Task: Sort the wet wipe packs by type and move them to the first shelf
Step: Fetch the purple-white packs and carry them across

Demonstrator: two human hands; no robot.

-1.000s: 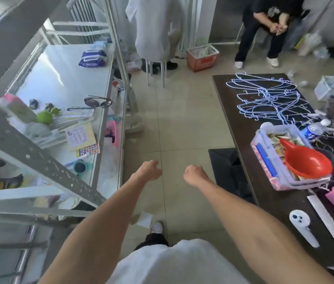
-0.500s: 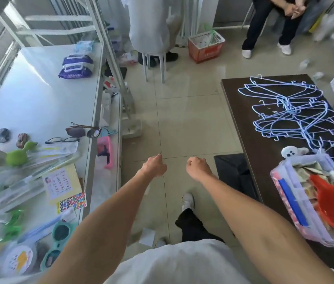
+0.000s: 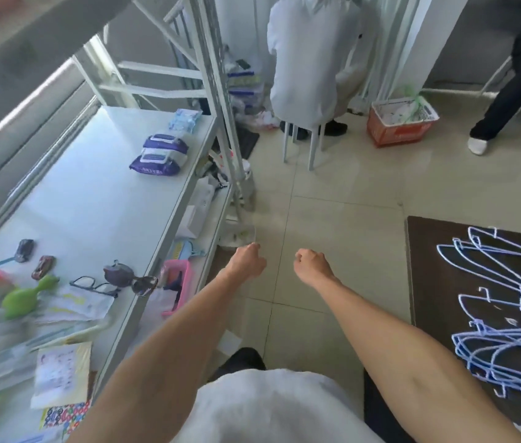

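Head view down an aisle: white shelf to the left, dark tabletop to the right.

Left hand and right hand held out over the floor tiles, side by side, not touching. Fingers clenched into loose fists on both; nothing grasped in either.

Purple wipe packs stacked two high toward the far end of the shelf, near its front edge. Pale blue pack just beyond, by the far corner, apart from the purple stack. Possibly more packs piled behind the rack post; too blurred to tell type.

Packs well beyond both hands. Judged as the approach, with nothing picked up yet.

Risks from here:
- Mixing types, with labels unreadable at this range and colour the only cue.
- Lifting the purple stack as one: slick film, likely slide of the top pack off the front edge to the floor.
- Reaching along the shelf: forearm sweep through glasses, sunglasses and toy cars lying near the front edge.
- Knuckles or elbow catching the rack post, close beside the packs.
- Bumping the seated person in white just past the shelf end.
- Wrong level chosen: not evident which counts as first.
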